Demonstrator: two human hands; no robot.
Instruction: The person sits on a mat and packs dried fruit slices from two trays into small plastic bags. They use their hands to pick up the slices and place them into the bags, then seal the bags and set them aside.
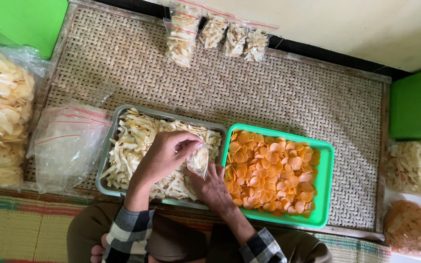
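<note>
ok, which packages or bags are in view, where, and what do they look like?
Small clear bag: held by both hands, part-filled with pale chips.
Filled clear bags: top row on the mat, red-striped seals.
Empty zip bags: left pile, clear, red strips.
Big clear bags: pale crackers far left; pale and orange chips right.
</note>
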